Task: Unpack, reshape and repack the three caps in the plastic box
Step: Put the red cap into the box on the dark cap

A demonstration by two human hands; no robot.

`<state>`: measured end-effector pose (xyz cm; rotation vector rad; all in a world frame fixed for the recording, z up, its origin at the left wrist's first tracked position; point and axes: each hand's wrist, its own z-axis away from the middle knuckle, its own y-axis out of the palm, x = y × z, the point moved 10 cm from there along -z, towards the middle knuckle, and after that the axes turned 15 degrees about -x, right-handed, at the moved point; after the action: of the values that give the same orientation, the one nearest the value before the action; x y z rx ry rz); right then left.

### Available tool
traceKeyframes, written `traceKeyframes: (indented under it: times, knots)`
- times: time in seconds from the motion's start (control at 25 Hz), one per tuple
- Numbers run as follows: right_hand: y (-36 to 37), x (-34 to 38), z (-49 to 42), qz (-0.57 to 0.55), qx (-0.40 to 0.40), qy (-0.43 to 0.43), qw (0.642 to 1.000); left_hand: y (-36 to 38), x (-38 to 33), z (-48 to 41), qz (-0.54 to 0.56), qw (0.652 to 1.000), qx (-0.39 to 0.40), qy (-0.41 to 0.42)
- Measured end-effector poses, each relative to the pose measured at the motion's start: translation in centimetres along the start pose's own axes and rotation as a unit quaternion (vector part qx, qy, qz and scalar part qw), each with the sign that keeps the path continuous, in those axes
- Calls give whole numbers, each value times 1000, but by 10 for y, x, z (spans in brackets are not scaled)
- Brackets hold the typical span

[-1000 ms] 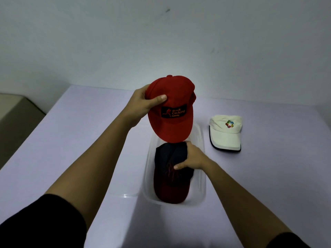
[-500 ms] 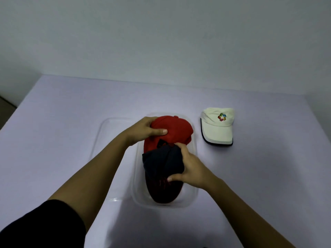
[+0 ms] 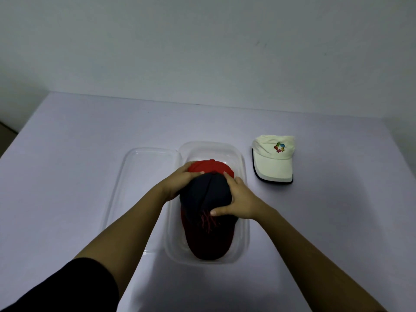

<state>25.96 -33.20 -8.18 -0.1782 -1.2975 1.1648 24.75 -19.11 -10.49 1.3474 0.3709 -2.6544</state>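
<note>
Red cap [image 3: 209,168] lowered into box [image 3: 245,224] | both hands grip dark cap [image 3: 206,194] | white cap [image 3: 273,161] beside

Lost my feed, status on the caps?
Both hands, left and right, cupping dark cap in box. Red cap behind it. White cap on table.

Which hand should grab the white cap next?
The right hand. The white cap lies on the table to the right of the plastic box, nearer that hand; the left hand would cross over.
</note>
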Motion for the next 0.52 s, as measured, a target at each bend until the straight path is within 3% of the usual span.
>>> traceKeyframes:
  times: [0.28,0.4,0.52]
  knots:
    - [17,-4,0,-23,-5,15,1000,0,-16,14,-158,975,-96,123]
    - [14,2,2,4,-10,-21,1000,-1,-24,12,-223,957,-106,154]
    - [-18,10,4,-12,-65,-66,996,-4,-59,15,-255,928,-158,221]
